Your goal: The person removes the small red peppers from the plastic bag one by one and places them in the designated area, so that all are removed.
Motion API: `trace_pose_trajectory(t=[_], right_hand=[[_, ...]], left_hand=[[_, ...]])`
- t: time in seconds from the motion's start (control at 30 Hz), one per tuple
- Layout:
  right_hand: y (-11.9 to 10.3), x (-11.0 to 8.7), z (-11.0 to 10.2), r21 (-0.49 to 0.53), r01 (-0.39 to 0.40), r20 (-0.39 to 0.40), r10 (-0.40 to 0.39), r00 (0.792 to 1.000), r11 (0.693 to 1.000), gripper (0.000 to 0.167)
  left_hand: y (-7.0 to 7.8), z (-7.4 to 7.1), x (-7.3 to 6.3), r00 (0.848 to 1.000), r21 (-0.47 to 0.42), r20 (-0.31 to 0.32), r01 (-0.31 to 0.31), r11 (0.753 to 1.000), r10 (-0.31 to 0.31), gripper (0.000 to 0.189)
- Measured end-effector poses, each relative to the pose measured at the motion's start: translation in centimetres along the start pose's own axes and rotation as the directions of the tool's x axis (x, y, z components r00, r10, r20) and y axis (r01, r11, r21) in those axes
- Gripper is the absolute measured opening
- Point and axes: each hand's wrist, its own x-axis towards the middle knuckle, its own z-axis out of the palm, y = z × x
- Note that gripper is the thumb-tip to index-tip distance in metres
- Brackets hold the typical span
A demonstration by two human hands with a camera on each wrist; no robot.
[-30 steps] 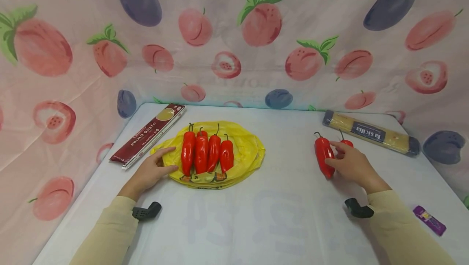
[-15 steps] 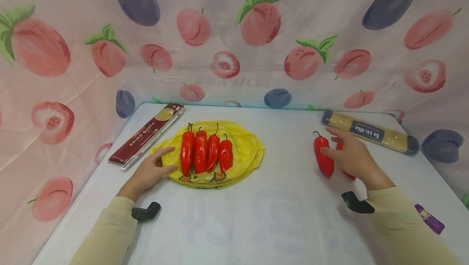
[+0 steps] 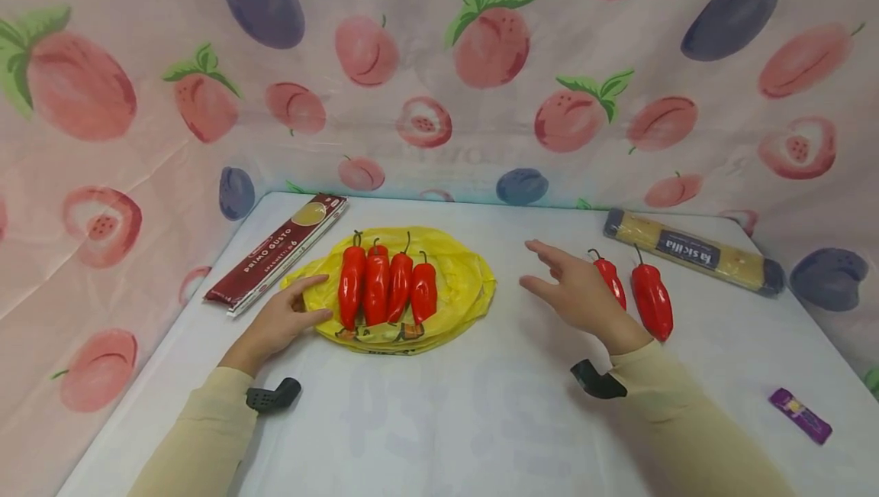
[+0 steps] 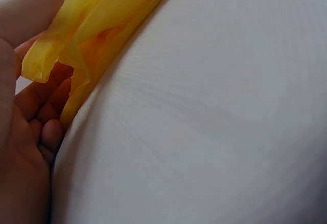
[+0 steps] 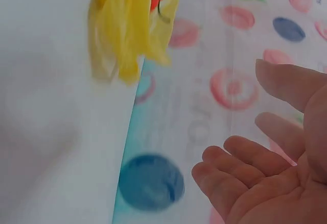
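Note:
Several glossy red peppers (image 3: 376, 287) lie side by side on a crumpled yellow plastic bag (image 3: 463, 283) left of centre. My left hand (image 3: 278, 325) holds the bag's left edge; in the left wrist view, a fold of the yellow bag (image 4: 82, 45) passes between its thumb and fingers. My right hand (image 3: 584, 295) is in the gap to the right of the bag, fingers spread and holding nothing. Behind it lies one red pepper (image 3: 613, 281), partly hidden by the hand, and beside that another red pepper (image 3: 654, 302). In the right wrist view the right hand (image 5: 265, 173) shows bare, parted fingers.
A dark red spaghetti packet (image 3: 278, 256) lies at the back left of the white table (image 3: 439, 428). At the back right is a clear pasta packet (image 3: 693, 250) with a dark label. A small purple packet (image 3: 800, 415) sits near the right edge. A fruit-print curtain (image 3: 426, 39) stands behind.
My right hand has let go of the left of the two loose peppers, lifted over the right one, then swung left toward the bag. My left hand has stayed at the bag.

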Motion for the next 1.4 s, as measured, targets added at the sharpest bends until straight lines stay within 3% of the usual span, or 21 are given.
trace_pose_trajectory(t=[0.27, 0.57, 0.83, 1.4], right_hand=[[-3.0, 2.3, 4.0, 0.105, 0.067, 0.064, -0.074, 0.995, 0.992, 0.065], [-5.5, 3.7, 7.0, 0.197, 0.117, 0.11, -0.14, 0.984, 0.973, 0.062], [-7.6, 4.7, 9.5, 0.176, 0.152, 0.142, -0.177, 0.974, 0.973, 0.062], [-10.1, 6.1, 13.4, 0.146, 0.107, 0.216, -0.137, 0.967, 0.983, 0.069]], left_hand=[[-0.2, 0.0, -0.1, 1.0, -0.009, -0.001, 0.016, 1.0, -0.016, 0.074], [-0.1, 0.0, 0.1, 1.0, 0.004, -0.003, 0.01, 1.0, -0.01, 0.075], [-0.2, 0.0, 0.2, 1.0, 0.007, 0.005, 0.019, 1.0, -0.019, 0.075], [-0.3, 0.0, 0.2, 1.0, -0.006, 0.002, 0.025, 1.0, -0.025, 0.076]])
